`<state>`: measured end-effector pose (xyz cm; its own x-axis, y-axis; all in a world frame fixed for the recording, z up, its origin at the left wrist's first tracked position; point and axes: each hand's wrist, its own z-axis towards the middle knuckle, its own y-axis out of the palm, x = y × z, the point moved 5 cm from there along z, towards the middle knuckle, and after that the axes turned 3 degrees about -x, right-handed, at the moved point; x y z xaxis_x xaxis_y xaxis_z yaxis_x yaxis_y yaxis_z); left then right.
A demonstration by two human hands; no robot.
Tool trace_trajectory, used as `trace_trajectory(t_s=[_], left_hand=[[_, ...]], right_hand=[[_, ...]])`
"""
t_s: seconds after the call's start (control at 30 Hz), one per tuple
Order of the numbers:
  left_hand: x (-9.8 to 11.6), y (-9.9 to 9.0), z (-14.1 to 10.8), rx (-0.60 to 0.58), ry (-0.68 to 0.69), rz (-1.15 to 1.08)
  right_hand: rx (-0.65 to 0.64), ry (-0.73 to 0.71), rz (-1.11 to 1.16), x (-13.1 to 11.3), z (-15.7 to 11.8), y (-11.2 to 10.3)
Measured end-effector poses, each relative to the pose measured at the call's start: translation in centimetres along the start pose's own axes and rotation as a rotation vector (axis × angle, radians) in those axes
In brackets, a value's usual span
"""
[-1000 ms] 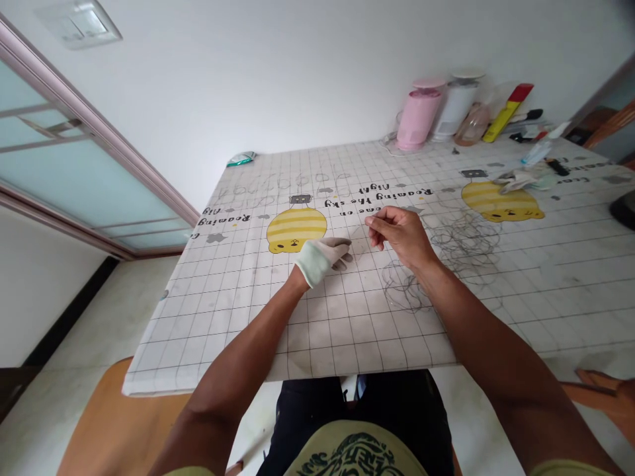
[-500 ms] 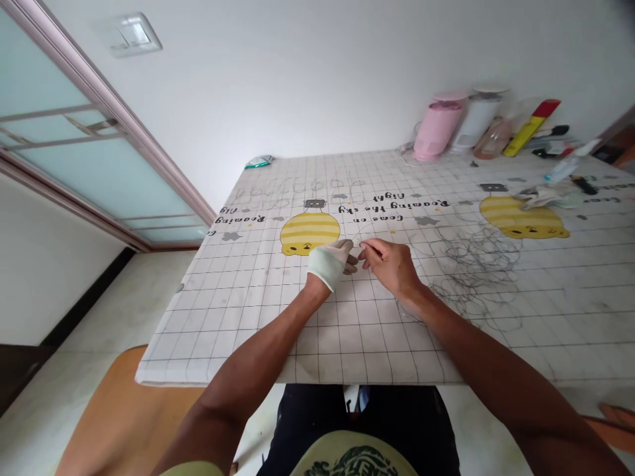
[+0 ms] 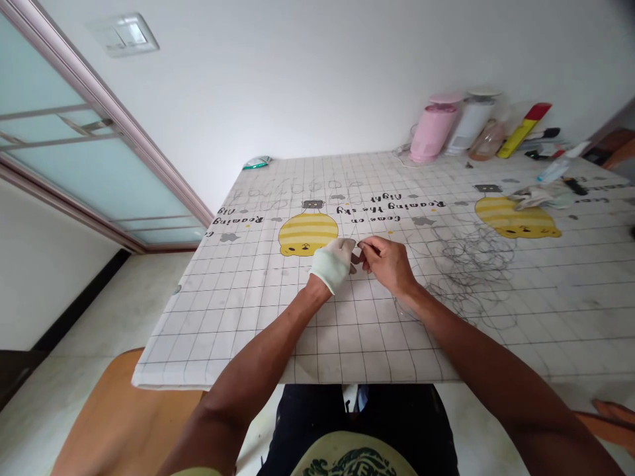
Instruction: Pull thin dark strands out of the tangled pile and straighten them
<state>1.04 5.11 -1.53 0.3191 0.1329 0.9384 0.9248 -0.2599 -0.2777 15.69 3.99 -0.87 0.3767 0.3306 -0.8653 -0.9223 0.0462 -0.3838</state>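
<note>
My left hand (image 3: 337,259), in a pale glove with its fingertips uncovered, is closed in a pinch over the table. Close to its right, fingertips nearly touching, my bare right hand (image 3: 388,263) pinches too. A thin strand of wire seems to run between them, though it is too fine to trace fully. Just right of my right hand lies a loose tangle of dark thin wire (image 3: 473,261). Several bent wire loops (image 3: 292,194) are laid in rows beyond my left hand, on the checked tablecloth (image 3: 238,317).
Along the wall stand a pink cylinder (image 3: 434,132), a white cylinder (image 3: 471,125), a bottle (image 3: 489,140) and a yellow-red box (image 3: 524,130). A crumpled glove (image 3: 538,196) and a clear spray bottle (image 3: 563,162) lie right. A green-white packet (image 3: 256,162) is at the back left corner. An orange chair (image 3: 109,423) stands below left.
My two hands stay close together in nearly the same spot; the fingers have shifted slightly and my left fingers look more curled. The whole view has moved a little.
</note>
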Motion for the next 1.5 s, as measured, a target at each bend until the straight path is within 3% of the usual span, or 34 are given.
trace_trajectory(t_s=[0.13,0.33,0.6,0.8,1.0,1.2,1.5], left_hand=[[0.0,0.3,0.1,0.008,0.018,-0.13],[-0.3,0.6,0.1,-0.026,-0.018,-0.15],[-0.4,0.9,0.6,-0.134,0.013,-0.091],[0.3,0.7,0.2,-0.085,0.028,-0.024],[0.7,0.3,-0.4,-0.121,0.079,0.027],[0.5,0.0,-0.2,-0.116,0.028,-0.135],[1.4,-0.5,-1.1,-0.006,-0.014,-0.03]], right_hand=[[0.011,-0.05,-0.058,0.3,0.6,-1.2],[-0.095,-0.199,-0.165,-0.6,0.6,-1.3],[-0.192,-0.102,-0.106,-0.4,0.7,-1.7],[-0.188,-0.116,-0.155,-0.1,0.8,-1.7],[-0.22,-0.17,-0.15,-0.6,0.7,-1.5],[-0.228,-0.097,-0.06,-0.5,0.6,-1.6],[-0.247,-0.005,0.017,-1.0,0.5,-2.0]])
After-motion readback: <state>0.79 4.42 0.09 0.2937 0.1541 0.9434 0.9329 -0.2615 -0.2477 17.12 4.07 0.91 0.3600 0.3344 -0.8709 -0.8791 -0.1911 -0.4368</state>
